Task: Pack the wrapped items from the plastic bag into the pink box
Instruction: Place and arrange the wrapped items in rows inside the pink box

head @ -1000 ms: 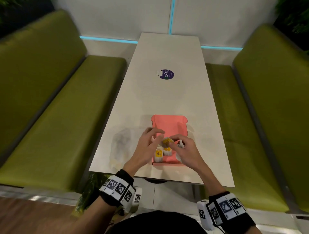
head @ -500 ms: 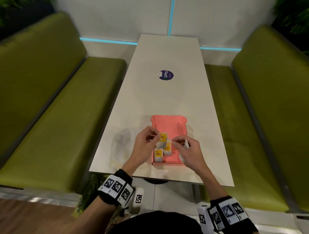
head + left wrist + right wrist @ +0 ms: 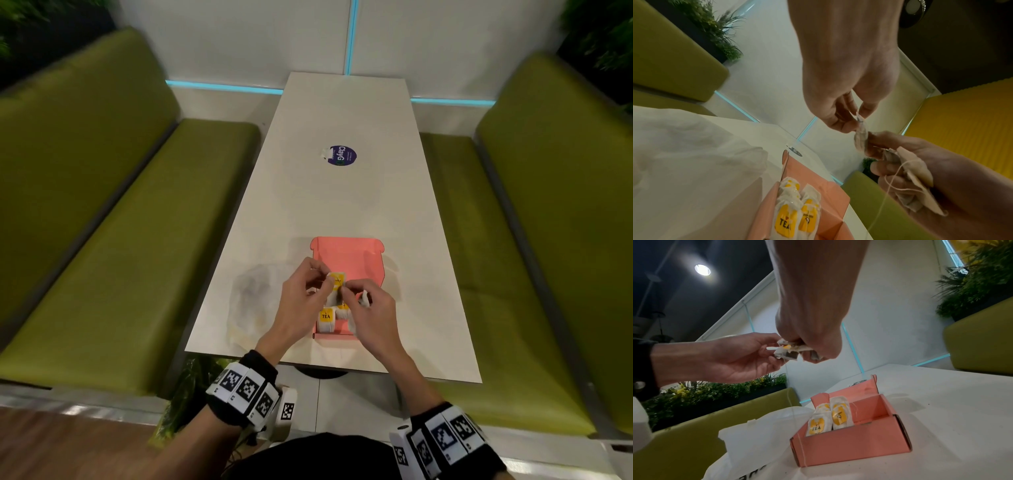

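— Pink card, lid flap thrown back: the pink box [image 3: 349, 263] sits near the front edge of the bench [image 3: 342, 205], and both hands hover right over it. What's each one doing?

— Both pinch one tea bag [image 3: 337, 281] between them, above the middle of the box. The left hand [image 3: 301, 301] has thumb and fingertips closed on its left edge. The right hand [image 3: 370, 308] nips the other side with thumb and forefinger, and its curled lower fingers also keep a second tea bag [image 3: 918, 177] tucked against the palm, string dangling.

— So which way is the drop?

— Straight down, I'd judge. From the right wrist view, the packed tea bags [image 3: 828, 417] stand upright in two rows against the box's left wall, yellow labels facing the person; the right part looks unfilled. The held bag hangs above, with a thread trailing down past the front wall.

— And its orientation?

— Seen from the left wrist it's edge-on, long side roughly vertical, so it seems close to the pose of the standing ones. It would need to shift slightly right to reach open space.

— Which hand should lower it?

— The right is nearer that gap, but it's carrying two. The left is freer. The plastic bag [image 3: 257, 301] lies flat just left of the box, touching it or nearly; whether it still holds anything I can't tell.
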